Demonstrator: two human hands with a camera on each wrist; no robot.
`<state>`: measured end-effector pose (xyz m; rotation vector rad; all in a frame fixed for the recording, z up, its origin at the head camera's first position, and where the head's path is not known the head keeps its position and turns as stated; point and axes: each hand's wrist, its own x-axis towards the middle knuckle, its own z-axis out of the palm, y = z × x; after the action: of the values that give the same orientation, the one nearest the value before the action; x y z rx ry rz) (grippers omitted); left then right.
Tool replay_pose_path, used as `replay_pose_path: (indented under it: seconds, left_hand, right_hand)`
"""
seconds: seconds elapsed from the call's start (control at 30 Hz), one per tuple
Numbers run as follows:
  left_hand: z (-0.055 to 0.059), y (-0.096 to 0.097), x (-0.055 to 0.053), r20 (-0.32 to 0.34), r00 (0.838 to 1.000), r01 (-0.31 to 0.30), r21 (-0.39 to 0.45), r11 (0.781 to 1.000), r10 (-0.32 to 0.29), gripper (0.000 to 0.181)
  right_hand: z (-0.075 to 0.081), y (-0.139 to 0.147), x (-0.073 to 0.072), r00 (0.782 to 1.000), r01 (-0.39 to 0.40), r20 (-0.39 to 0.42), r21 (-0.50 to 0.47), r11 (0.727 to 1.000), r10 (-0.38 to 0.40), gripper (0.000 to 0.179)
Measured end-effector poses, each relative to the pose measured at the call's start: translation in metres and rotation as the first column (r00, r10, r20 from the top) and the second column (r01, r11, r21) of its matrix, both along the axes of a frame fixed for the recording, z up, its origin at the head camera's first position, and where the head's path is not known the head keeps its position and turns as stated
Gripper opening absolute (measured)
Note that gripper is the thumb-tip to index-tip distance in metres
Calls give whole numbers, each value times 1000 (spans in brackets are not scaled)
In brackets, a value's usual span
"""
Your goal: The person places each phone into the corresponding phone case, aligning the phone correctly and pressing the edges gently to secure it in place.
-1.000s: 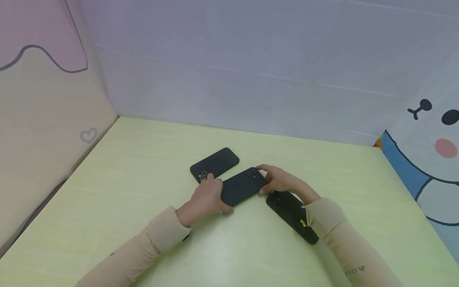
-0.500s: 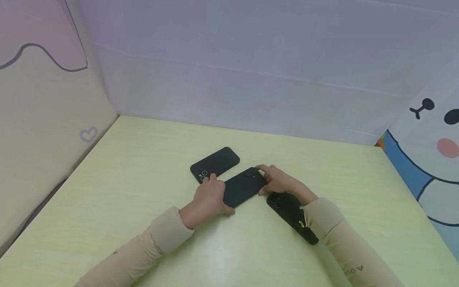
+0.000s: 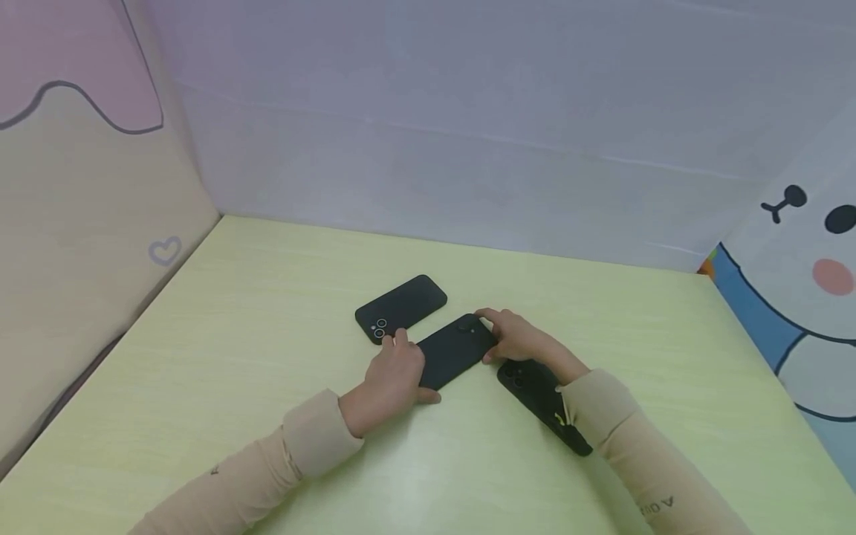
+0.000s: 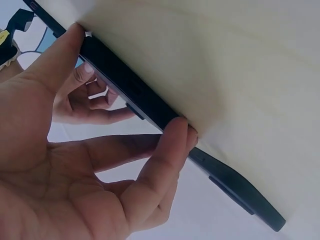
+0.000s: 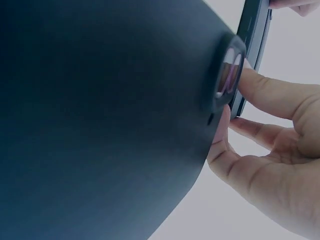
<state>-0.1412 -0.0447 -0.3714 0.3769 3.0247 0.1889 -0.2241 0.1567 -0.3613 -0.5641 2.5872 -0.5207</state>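
A dark smartphone [image 3: 453, 353] lies slantwise near the middle of the table, its camera end to the right. My left hand [image 3: 393, 373] grips its left end, thumb on the near long edge and fingers on the far one; the left wrist view shows this phone's end edge [image 4: 132, 85] between thumb and fingers. At the camera end, my right hand [image 3: 523, 338] pinches it by the corners. Beyond my left hand lies a second dark phone [image 3: 406, 301], two ringed lenses at its left end. A third black phone [image 3: 533, 390] lies under my right wrist, partly hidden by the sleeve.
The phones are on a pale yellow-green table [image 3: 267, 297]. A lilac sheet [image 3: 455, 134] rises along its far edge, with a cream and pink panel [image 3: 87, 223] at left and a cartoon-printed panel [image 3: 816, 327] at right.
My left hand has slid slightly to the right and nearer along the middle phone's end, covering a bit more of it. My right hand keeps its hold; the other two phones stay put.
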Motion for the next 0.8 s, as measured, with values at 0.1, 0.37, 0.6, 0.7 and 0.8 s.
replay_pose_path:
  seconds: [0.1, 0.37, 0.6, 0.7, 0.8]
  left_hand:
    - [-1, 0, 1, -15, 1000, 16, -33, 999, -16, 69]
    - [0, -5, 0, 48, 999, -12, 4, 1000, 11, 75]
    - [5, -17, -2, 45, 999, -25, 90, 996, 21, 58]
    - [8, -23, -4, 3, 1000, -20, 109, 994, 19, 52]
    - [13, -32, -7, -45, 999, -23, 119, 993, 28, 47]
  right_hand:
    - [0, 0, 0, 1000, -1, -9, -1, 1000, 1, 75]
    - [2, 4, 0, 1000, 30, 8, -49, 998, -29, 66]
    - [7, 14, 7, 989, 74, -114, -170, 983, -95, 49]
    - [9, 20, 10, 959, 83, -244, -237, 968, -142, 46]
    - [8, 29, 13, 914, 89, -358, -285, 954, -192, 46]
